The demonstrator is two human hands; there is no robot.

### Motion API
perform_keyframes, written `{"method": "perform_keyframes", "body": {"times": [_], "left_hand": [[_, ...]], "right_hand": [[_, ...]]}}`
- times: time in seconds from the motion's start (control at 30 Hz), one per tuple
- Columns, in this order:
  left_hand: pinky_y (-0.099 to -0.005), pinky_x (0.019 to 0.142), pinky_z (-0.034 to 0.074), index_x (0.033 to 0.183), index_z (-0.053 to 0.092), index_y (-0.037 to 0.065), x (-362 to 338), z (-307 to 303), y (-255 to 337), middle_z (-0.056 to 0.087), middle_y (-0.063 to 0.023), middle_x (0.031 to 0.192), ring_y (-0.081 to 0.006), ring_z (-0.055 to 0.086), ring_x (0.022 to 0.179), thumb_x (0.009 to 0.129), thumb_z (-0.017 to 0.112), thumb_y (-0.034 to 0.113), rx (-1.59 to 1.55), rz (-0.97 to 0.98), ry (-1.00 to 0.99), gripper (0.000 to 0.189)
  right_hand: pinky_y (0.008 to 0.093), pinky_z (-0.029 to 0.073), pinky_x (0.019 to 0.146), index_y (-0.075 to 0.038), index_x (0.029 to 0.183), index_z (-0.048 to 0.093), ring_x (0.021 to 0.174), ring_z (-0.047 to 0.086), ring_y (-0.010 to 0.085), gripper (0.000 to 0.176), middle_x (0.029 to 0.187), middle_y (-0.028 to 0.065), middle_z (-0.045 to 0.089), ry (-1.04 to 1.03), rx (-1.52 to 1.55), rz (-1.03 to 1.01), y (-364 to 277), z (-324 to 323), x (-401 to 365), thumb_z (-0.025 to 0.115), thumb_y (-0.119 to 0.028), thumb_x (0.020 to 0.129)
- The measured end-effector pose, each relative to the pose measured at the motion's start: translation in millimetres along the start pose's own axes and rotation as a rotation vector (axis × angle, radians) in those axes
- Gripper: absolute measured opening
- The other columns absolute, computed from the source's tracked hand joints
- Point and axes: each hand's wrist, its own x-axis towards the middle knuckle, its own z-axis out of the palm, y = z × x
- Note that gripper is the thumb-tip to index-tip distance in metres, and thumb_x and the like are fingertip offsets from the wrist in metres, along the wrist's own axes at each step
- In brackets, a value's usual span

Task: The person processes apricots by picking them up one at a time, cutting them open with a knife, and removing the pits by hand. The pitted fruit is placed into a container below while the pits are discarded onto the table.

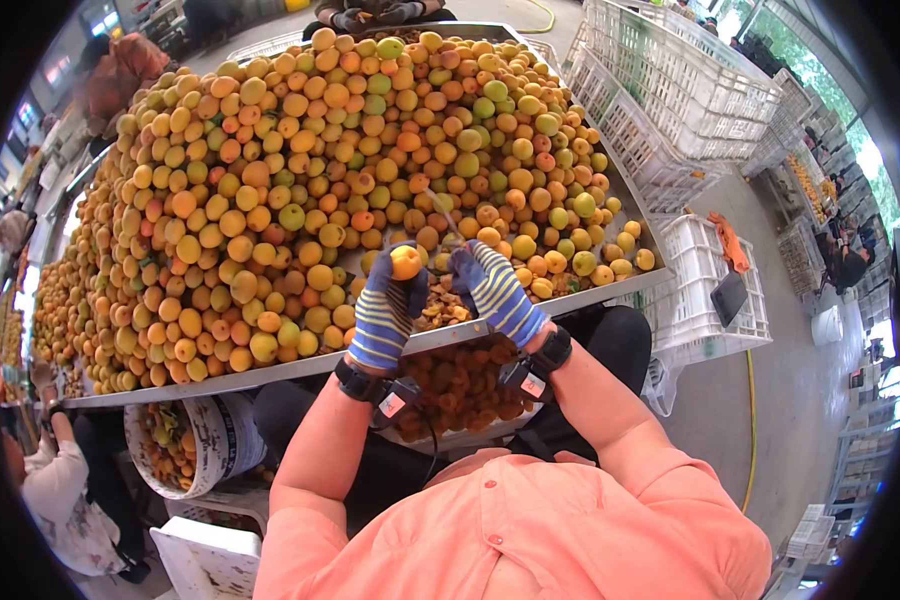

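Note:
Both my hands wear blue gloves with yellow and white stripes, above the near edge of a metal-rimmed table heaped with orange, yellow and greenish fruits. My left hand has its fingers closed around one yellow-orange fruit. A little to the right, my right hand is closed, with a thin light-coloured tool pointing up and left from its fingers. Small fruit pieces lie on the table between my hands. Below the edge, a container holds darker orange fruit pieces.
White plastic crates stand stacked at the right, and another crate carries an orange cloth. A bucket with fruit waste and a white bin stand lower left. Other people sit at the left and far edges.

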Motion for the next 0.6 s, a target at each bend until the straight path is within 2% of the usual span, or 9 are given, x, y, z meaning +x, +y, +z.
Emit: {"method": "perform_keyframes", "body": {"times": [0.03, 0.1, 0.13, 0.23, 0.37, 0.47, 0.6], "left_hand": [[-0.0235, 0.053, 0.047, 0.11, 0.056, 0.005, 0.6, -2.3, -0.2, 0.062, -0.0108, 0.086, -0.0163, 0.058, 0.066, 0.09, 0.056, 0.042, -0.022, -0.036, -0.028, 0.042], [-0.0234, 0.06, 0.05, 0.109, 0.056, 0.003, 0.8, -2.6, -3.1, 0.062, -0.011, 0.088, -0.0169, 0.06, 0.071, 0.089, 0.055, 0.046, -0.054, -0.126, 0.156, 0.047], [-0.0233, 0.063, 0.052, 0.109, 0.056, 0.002, 0.9, -2.1, -4.4, 0.062, -0.0111, 0.089, -0.0173, 0.061, 0.074, 0.089, 0.055, 0.048, -0.069, -0.17, 0.248, 0.05], [-0.023, 0.07, 0.053, 0.106, 0.057, 0.0, 1.3, -0.6, -9.4, 0.063, -0.0108, 0.09, -0.0174, 0.063, 0.08, 0.088, 0.055, 0.052, -0.011, -0.15, 0.201, 0.055], [-0.0227, 0.067, 0.053, 0.104, 0.058, 0.0, 1.6, -1.2, -9.4, 0.063, -0.0107, 0.09, -0.0167, 0.063, 0.078, 0.087, 0.056, 0.053, 0.057, -0.148, 0.248, 0.055], [-0.0223, 0.065, 0.053, 0.102, 0.058, 0.001, 3.2, -9.4, -8.8, 0.063, -0.0092, 0.087, -0.0159, 0.063, 0.075, 0.087, 0.056, 0.053, 0.119, -0.181, 0.24, 0.055], [-0.0219, 0.064, 0.052, 0.1, 0.059, 0.002, 1.4, -4.5, -10.5, 0.064, -0.0071, 0.084, -0.0149, 0.062, 0.071, 0.087, 0.056, 0.053, 0.163, -0.163, 0.28, 0.053]], "right_hand": [[0.0269, 0.043, 0.056, 0.003, 0.098, 0.058, 0.063, 0.051, 0.0099, 0.023, 0.072, 0.0068, 0.059, -0.042, 0.02, -0.04, -1.1, 1.7, -4.1, 0.054, -0.019, 0.094], [0.0276, 0.043, 0.056, 0.003, 0.099, 0.057, 0.064, 0.051, 0.0095, 0.023, 0.072, 0.0067, 0.06, -0.149, 0.052, -0.163, -7.7, 7.9, -10.4, 0.052, -0.019, 0.095], [0.0282, 0.043, 0.056, 0.003, 0.1, 0.057, 0.064, 0.052, 0.0102, 0.023, 0.071, 0.0071, 0.06, -0.188, 0.018, -0.023, -28.4, 9.6, -17.9, 0.052, -0.019, 0.095], [0.0279, 0.043, 0.056, 0.003, 0.1, 0.057, 0.063, 0.052, 0.0109, 0.023, 0.071, 0.0075, 0.06, -0.161, -0.057, -0.096, -25.9, 15.1, -20.7, 0.052, -0.019, 0.095], [0.029, 0.044, 0.056, 0.002, 0.102, 0.058, 0.062, 0.055, 0.0152, 0.024, 0.072, 0.0113, 0.061, -0.159, -0.075, -0.126, -16.0, 14.1, -17.8, 0.052, -0.019, 0.095], [0.0291, 0.044, 0.055, 0.003, 0.102, 0.059, 0.062, 0.056, 0.0161, 0.024, 0.073, 0.0127, 0.061, -0.161, -0.048, -0.075, -27.6, 15.0, -22.8, 0.052, -0.019, 0.095], [0.0342, 0.045, 0.055, 0.003, 0.097, 0.059, 0.063, 0.06, 0.0272, 0.025, 0.072, 0.0179, 0.062, -0.113, -0.248, -0.224, -17.6, 15.1, -22.6, 0.052, -0.021, 0.094]]}}
